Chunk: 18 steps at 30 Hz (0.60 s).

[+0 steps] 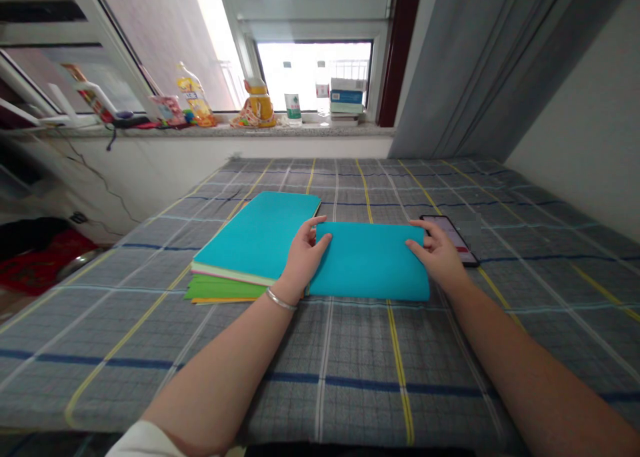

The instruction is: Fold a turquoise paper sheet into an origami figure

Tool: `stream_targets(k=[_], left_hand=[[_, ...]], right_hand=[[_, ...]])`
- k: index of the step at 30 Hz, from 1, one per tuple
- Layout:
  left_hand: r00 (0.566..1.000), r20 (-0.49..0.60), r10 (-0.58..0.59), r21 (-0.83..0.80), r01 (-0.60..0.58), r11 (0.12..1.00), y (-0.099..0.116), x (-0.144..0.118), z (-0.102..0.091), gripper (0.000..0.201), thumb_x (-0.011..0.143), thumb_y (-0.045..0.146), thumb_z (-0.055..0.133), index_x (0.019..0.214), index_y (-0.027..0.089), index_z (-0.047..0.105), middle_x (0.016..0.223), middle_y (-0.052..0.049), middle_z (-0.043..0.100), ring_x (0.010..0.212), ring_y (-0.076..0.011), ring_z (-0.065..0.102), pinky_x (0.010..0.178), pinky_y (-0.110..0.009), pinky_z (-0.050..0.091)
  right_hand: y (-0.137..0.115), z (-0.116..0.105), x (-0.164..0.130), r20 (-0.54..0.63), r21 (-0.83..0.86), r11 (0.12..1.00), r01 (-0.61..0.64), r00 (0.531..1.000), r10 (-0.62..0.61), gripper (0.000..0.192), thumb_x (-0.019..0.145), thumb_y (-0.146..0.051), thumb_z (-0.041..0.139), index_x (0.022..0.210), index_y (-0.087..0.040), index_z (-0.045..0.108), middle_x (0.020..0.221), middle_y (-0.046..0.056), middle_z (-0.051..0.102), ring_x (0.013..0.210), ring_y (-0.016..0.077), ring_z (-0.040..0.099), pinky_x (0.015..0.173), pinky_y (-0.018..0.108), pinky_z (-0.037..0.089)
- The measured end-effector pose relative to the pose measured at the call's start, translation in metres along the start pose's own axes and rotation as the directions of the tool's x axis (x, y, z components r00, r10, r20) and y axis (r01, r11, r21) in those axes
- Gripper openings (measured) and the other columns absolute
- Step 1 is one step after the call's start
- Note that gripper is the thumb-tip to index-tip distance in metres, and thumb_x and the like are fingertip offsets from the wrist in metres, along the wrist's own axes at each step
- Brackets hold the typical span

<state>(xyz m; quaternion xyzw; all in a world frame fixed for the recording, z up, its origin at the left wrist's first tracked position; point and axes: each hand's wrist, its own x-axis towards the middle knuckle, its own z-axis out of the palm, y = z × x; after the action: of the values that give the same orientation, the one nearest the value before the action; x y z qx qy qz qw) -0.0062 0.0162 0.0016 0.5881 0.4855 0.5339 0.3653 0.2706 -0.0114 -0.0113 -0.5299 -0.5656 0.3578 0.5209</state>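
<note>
A blue sheet of paper [370, 262], apparently folded over on itself, is held between my two hands above the plaid cloth. Its left end is pinched between the thumb and fingers of my left hand [304, 253], which wears a silver bangle. The thumb and fingers of my right hand [440, 251] grip the upper right corner. Close to my left hand lies a stack of coloured paper [260, 233], blue on top with green and orange edges showing below. Just beyond my right hand is a phone [457, 240] with its screen lit, partly covered by the hand.
A grey plaid cloth [200, 377] covers the bed-like surface. On the windowsill [320, 131] at the back stand a yellow drink bottle [194, 97], a yellow jug [259, 102], a cup [293, 109] and stacked boxes [346, 97]. A grey curtain [470, 63] hangs at the right.
</note>
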Motion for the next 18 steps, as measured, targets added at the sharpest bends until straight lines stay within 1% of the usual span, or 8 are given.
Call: stream_targets(k=[3, 6, 8, 10, 12, 14, 15, 18], left_hand=[[0.999, 0.038, 0.015, 0.013, -0.015, 1.0, -0.0004, 0.0002, -0.0004, 0.034, 0.082, 0.03, 0.064, 0.114, 0.019, 0.062, 0.068, 0.004, 0.046, 0.062, -0.0103, 0.042, 0.062, -0.021, 0.037], [0.999, 0.028, 0.023, 0.032, -0.024, 0.999, -0.0011, 0.0013, -0.0012, 0.029, 0.082, 0.03, 0.064, 0.108, 0.019, 0.063, 0.072, 0.003, 0.05, 0.066, -0.0116, 0.046, 0.063, -0.022, 0.038], [1.0, 0.02, 0.024, 0.044, -0.024, 0.999, -0.0011, 0.002, -0.0016, 0.028, 0.081, 0.03, 0.065, 0.107, 0.019, 0.063, 0.074, 0.002, 0.052, 0.068, -0.0122, 0.048, 0.063, -0.022, 0.038], [1.0, 0.009, 0.023, 0.055, -0.023, 0.998, -0.0005, 0.0025, -0.0019, 0.029, 0.08, 0.029, 0.066, 0.107, 0.019, 0.064, 0.074, 0.002, 0.052, 0.069, -0.0122, 0.049, 0.064, -0.022, 0.039], [1.0, -0.003, 0.021, 0.068, -0.021, 0.997, 0.0, 0.0026, -0.0021, 0.031, 0.08, 0.029, 0.066, 0.109, 0.019, 0.065, 0.071, 0.004, 0.049, 0.067, -0.0121, 0.047, 0.065, -0.023, 0.039], [1.0, -0.01, 0.021, 0.077, -0.02, 0.997, -0.0002, 0.0029, -0.0022, 0.034, 0.079, 0.029, 0.067, 0.112, 0.018, 0.065, 0.067, 0.005, 0.046, 0.065, -0.0121, 0.046, 0.065, -0.023, 0.039], [1.0, -0.011, 0.021, 0.078, -0.02, 0.997, -0.0007, 0.0031, -0.0023, 0.035, 0.079, 0.029, 0.067, 0.112, 0.018, 0.065, 0.066, 0.005, 0.045, 0.065, -0.0121, 0.045, 0.065, -0.023, 0.039], [1.0, -0.008, 0.018, 0.072, -0.017, 0.997, -0.0031, 0.0044, -0.0025, 0.033, 0.078, 0.03, 0.068, 0.108, 0.018, 0.066, 0.067, 0.004, 0.046, 0.065, -0.0119, 0.045, 0.064, -0.023, 0.038]], right_hand=[[-0.0001, 0.0011, 0.0, -0.033, -0.007, 1.0, -0.016, 0.999, 0.016, 0.043, 0.075, -0.042, 0.068, 0.113, -0.025, 0.056, 0.059, -0.003, 0.056, 0.045, 0.0139, 0.045, 0.043, 0.027, 0.034], [0.0004, 0.001, 0.0009, -0.042, 0.003, 0.999, -0.036, 0.998, 0.036, 0.04, 0.074, -0.041, 0.068, 0.108, -0.025, 0.056, 0.066, -0.001, 0.06, 0.051, 0.0155, 0.05, 0.047, 0.029, 0.037], [0.0005, 0.0007, 0.0015, -0.035, 0.005, 0.999, -0.039, 0.999, 0.039, 0.038, 0.074, -0.041, 0.068, 0.107, -0.025, 0.056, 0.065, -0.001, 0.06, 0.051, 0.0155, 0.049, 0.047, 0.029, 0.036], [0.0002, 0.0004, 0.0018, -0.031, -0.006, 0.999, -0.032, 0.999, 0.031, 0.039, 0.075, -0.04, 0.067, 0.109, -0.024, 0.057, 0.059, -0.003, 0.054, 0.047, 0.0143, 0.044, 0.045, 0.028, 0.033], [0.0001, 0.0001, 0.002, -0.04, -0.03, 0.999, -0.018, 0.999, 0.016, 0.042, 0.075, -0.04, 0.067, 0.113, -0.024, 0.057, 0.052, -0.006, 0.045, 0.044, 0.0129, 0.037, 0.043, 0.027, 0.028], [0.0009, -0.0004, 0.0023, -0.052, -0.046, 0.999, -0.003, 0.999, 0.001, 0.043, 0.076, -0.039, 0.067, 0.115, -0.024, 0.057, 0.049, -0.008, 0.037, 0.043, 0.0121, 0.033, 0.043, 0.026, 0.025], [0.0018, -0.0008, 0.0025, -0.054, -0.05, 0.999, 0.001, 0.999, -0.004, 0.042, 0.076, -0.04, 0.067, 0.114, -0.024, 0.057, 0.049, -0.008, 0.037, 0.042, 0.0119, 0.032, 0.043, 0.026, 0.024], [0.0049, -0.0021, 0.0033, -0.049, -0.064, 0.998, -0.005, 0.999, 0.002, 0.037, 0.077, -0.041, 0.066, 0.109, -0.024, 0.059, 0.05, -0.007, 0.04, 0.043, 0.012, 0.034, 0.043, 0.026, 0.025]])
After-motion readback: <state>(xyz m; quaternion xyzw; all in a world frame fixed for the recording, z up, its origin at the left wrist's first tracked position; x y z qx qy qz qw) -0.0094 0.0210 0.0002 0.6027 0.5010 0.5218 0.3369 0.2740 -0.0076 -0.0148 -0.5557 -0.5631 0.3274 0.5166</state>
